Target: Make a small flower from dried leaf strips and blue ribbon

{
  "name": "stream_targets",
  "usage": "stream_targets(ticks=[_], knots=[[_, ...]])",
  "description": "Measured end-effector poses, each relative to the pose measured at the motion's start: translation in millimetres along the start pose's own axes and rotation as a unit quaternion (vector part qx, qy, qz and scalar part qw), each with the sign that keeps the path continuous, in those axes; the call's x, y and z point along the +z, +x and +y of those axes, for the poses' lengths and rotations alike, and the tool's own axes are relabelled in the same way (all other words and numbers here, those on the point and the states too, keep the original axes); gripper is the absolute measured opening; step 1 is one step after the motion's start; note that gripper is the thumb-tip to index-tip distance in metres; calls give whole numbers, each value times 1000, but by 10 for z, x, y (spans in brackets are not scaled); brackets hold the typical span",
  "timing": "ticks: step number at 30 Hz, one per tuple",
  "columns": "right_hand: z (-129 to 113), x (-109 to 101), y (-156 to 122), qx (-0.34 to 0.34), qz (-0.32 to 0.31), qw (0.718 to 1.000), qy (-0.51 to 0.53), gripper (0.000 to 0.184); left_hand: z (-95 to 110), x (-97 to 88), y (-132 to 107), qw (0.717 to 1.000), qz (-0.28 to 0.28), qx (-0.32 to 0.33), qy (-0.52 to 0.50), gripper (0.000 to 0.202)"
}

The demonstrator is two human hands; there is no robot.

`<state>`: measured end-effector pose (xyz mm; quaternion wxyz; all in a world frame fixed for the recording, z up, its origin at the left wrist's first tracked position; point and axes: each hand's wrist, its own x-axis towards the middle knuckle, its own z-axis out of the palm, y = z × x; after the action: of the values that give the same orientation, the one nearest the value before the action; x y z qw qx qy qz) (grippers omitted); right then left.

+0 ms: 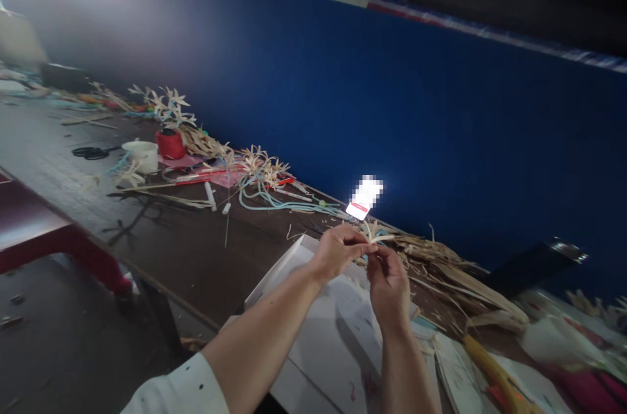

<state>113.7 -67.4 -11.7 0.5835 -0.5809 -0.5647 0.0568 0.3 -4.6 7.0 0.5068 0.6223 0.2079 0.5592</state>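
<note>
My left hand (340,249) comes in from the lower left, its thumb and fingers pinched at the base of a pale flower (373,235) made of dried plant strips. From below, my right hand (390,278) pinches the same base, so the fingertips of both hands meet there. The thin petals fan out above my fingers; whatever lies between the fingertips is hidden. Under my forearms is a white board or shallow box (323,322). Just beyond my hands a lit phone (361,202) leans near the blue wall.
Dried husks (455,264) lie to the right, with a yellow glue gun (497,375) nearer me. Leftward are several finished flowers (264,166), pale blue cords (274,204), a red thread spool (170,145), a white cup (143,156) and black scissors (93,152). A red stool (53,238) stands beside the table.
</note>
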Motion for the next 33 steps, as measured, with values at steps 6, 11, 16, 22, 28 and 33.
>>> stream_targets(ticks=[6, 11, 16, 22, 28, 33], knots=[[-67, 6, 6, 113, 2, 984, 136, 38, 9, 3, -10, 999, 30, 0, 29, 29], [-118, -18, 17, 106, 106, 967, 207, 37, -86, 17, 9, 997, 34, 34, 59, 25], [-213, -83, 11, 63, 166, 963, 204, 59, -184, 33, 23, 996, 27, 59, 60, 24], [-175, -124, 53, 114, 78, 956, 260, 55, -173, 46, 7, 995, -23, 58, 73, 20], [-98, -142, 89, 149, 48, 945, 286, 57, -172, 64, -31, 991, -92, 53, 85, 17], [-114, -172, 93, 183, 25, 936, 299, 51, -166, 70, -45, 987, -122, 57, 89, 21]])
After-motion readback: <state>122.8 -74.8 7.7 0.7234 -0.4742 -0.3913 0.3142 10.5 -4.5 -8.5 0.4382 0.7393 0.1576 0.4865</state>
